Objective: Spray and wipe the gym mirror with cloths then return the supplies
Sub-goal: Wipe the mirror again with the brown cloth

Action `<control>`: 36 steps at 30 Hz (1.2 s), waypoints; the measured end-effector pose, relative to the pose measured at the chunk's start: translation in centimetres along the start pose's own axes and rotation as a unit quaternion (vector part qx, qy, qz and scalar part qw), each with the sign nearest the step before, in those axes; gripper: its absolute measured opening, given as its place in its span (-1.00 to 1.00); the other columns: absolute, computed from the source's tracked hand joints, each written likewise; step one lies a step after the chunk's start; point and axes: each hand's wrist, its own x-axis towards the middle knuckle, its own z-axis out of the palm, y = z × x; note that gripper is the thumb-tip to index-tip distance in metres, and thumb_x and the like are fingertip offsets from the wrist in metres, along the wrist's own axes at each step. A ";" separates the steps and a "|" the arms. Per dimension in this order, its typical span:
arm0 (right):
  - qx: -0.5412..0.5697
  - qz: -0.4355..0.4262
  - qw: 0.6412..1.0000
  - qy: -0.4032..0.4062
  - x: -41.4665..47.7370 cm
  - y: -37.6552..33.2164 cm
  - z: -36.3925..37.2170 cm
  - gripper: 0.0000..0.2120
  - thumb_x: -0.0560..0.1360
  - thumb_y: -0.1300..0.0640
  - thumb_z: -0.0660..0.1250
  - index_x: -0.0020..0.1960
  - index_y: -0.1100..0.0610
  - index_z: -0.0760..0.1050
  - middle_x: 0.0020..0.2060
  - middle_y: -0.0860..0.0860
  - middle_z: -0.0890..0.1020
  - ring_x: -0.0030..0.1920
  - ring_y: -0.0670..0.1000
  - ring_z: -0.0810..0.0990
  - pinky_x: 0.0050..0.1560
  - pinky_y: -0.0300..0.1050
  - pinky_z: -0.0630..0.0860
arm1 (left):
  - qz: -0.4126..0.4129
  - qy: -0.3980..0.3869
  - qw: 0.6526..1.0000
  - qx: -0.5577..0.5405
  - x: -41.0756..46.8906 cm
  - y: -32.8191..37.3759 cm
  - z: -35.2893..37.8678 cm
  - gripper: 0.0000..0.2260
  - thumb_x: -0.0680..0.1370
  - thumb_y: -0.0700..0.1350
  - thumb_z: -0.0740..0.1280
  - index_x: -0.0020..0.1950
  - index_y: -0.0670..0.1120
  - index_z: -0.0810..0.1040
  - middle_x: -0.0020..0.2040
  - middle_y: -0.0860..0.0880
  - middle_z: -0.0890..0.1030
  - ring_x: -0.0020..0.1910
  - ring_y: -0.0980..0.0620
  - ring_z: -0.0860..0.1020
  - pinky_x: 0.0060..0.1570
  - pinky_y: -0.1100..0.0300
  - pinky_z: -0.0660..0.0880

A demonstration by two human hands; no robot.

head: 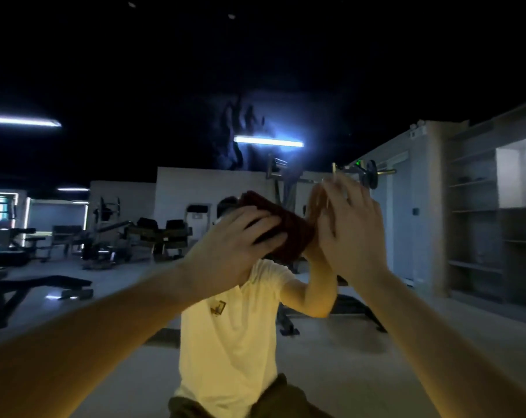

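Observation:
The gym mirror (376,351) fills the view straight ahead and reflects a person in a white shirt. A folded dark red cloth (290,233) lies flat against the glass at head height. My left hand (234,236) presses on its left part, with spread fingers over it. Just to the right of the cloth, my right hand (350,227) lies flat against the glass with straight fingers and meets its own reflection. It holds nothing. No spray bottle is in view.
The glass reflects a dim gym: weight benches (44,285) at the left, a barbell rack (367,176) behind the hands, and strip lights (267,142) overhead. Open shelves (479,212) stand at the right beside a pale column.

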 end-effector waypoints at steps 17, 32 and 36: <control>0.021 -0.021 0.999 0.044 7.4 3.4 0.2 -0.51 0.60 0.10 0.07 0.49 0.17 0.42 0.51 0.12 0.41 0.51 0.14 0.37 0.50 0.26 0.32 | -0.060 0.017 0.998 -0.027 5.5 -2.7 -0.2 -0.45 0.36 -0.23 0.57 0.36 -0.06 0.63 0.43 -0.21 0.55 0.44 -0.25 0.50 0.41 -0.32 0.41; -0.093 -0.034 0.995 0.034 9.0 7.5 5.8 -0.41 0.71 -0.11 -0.22 0.70 0.02 -0.15 0.69 0.04 -0.09 0.67 0.06 -0.16 0.62 0.27 -0.01 | -0.286 0.106 0.952 0.010 5.6 -6.0 -0.5 -0.51 0.52 -0.23 0.46 0.47 -0.08 0.54 0.50 -0.21 0.46 0.48 -0.24 0.44 0.42 -0.29 0.43; -0.112 -0.028 0.993 0.023 8.6 7.3 5.2 -0.42 0.72 -0.10 -0.24 0.70 0.03 -0.17 0.69 0.05 -0.11 0.67 0.08 -0.17 0.62 0.28 0.02 | -0.054 -0.035 0.997 0.048 0.3 -3.5 -2.3 -0.28 0.32 -0.12 0.63 0.46 0.03 0.51 0.48 -0.15 0.50 0.50 -0.14 0.43 0.44 -0.23 0.29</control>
